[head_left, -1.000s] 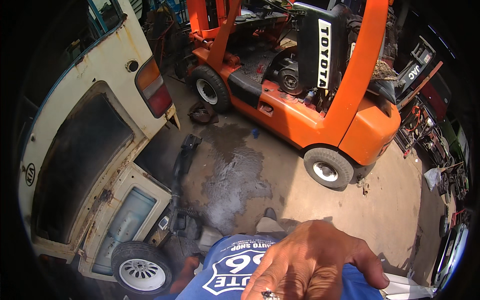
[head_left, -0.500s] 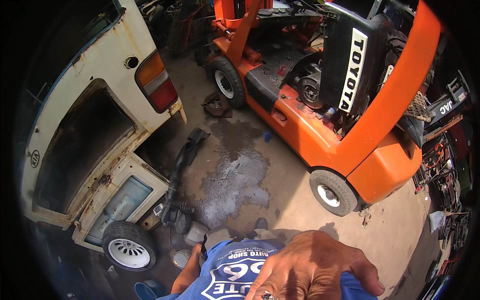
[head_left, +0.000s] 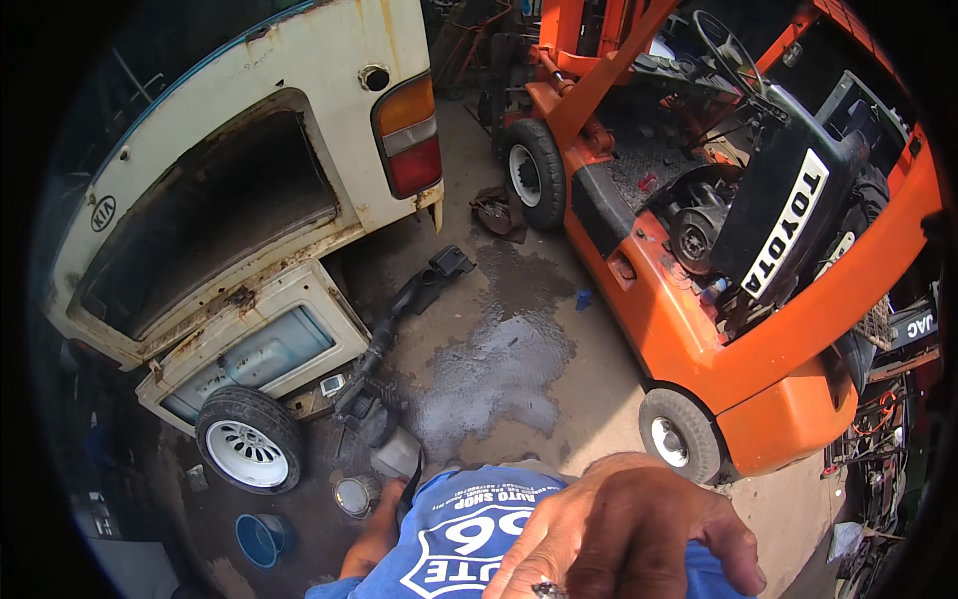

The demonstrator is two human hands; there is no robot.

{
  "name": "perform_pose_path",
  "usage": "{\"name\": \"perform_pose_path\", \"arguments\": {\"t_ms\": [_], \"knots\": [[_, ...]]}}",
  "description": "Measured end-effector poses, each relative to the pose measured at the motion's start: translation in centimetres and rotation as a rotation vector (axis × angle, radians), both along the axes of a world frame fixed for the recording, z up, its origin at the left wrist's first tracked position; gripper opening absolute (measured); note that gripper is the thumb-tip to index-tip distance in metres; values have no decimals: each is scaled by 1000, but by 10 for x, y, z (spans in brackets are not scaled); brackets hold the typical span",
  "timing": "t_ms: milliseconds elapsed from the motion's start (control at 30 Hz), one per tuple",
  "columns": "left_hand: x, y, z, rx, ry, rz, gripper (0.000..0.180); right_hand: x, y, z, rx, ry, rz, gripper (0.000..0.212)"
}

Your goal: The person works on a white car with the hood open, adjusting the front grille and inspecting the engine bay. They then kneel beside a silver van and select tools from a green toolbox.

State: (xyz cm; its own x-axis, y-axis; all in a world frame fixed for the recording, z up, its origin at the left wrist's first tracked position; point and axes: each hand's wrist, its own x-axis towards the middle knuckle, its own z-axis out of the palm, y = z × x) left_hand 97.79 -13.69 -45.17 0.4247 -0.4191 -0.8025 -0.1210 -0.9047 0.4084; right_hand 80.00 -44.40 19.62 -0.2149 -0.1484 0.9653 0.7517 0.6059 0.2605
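My right hand (head_left: 629, 529) is raised close in front of my blue T-shirt (head_left: 464, 539), its back showing. The thumb stands apart from the fingers, and a ring shows on one of them. Fingertips run past the lower edge; nothing held is visible. My left hand (head_left: 392, 496) hangs low at my side, mostly hidden by the shirt, with a dark strap-like strip beside it. A round can (head_left: 353, 495) and a pale grey block-shaped container (head_left: 397, 454) are nearest to it on the floor.
At left stands a rusty cream van tailgate (head_left: 230, 90) with a loose panel, a wheel (head_left: 247, 439) and a blue bucket (head_left: 261, 540). Black ducting (head_left: 404, 295) lies beside a wet patch (head_left: 494, 374). An orange forklift (head_left: 699, 339) takes up the right.
My view has turned leftward, so the van, wheel and forklift sit differently in the picture. More of the bucket and the forklift's steering wheel show. My right hand keeps nearly the same pose.
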Motion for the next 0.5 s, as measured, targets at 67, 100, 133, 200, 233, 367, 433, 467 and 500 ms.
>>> {"name": "perform_pose_path", "arguments": {"t_ms": [67,100,133,200,233,367,433,467,500], "knots": [[-6,13,9,-33,-24,72,49,14,6,5,51,204,196,97],[-8,17,15,-21,-32,110,48,16,1,2,-83,270,210,96],[-11,22,23,-23,-50,116,47,18,-2,1,-187,355,268,94],[-18,35,43,-18,-82,136,44,17,-10,-10,-358,560,429,90],[-17,41,53,-66,-101,142,44,24,-12,-20,-375,583,438,92],[-38,85,69,-138,-149,371,43,62,-5,-75,-252,991,434,99],[-52,109,57,48,-194,513,45,100,-31,-132,-261,1300,121,94],[-52,121,47,-19,-196,357,46,113,-44,-174,-279,1518,-42,84],[-64,133,39,-24,-272,351,46,119,-64,-226,-338,1832,-332,62]]}}
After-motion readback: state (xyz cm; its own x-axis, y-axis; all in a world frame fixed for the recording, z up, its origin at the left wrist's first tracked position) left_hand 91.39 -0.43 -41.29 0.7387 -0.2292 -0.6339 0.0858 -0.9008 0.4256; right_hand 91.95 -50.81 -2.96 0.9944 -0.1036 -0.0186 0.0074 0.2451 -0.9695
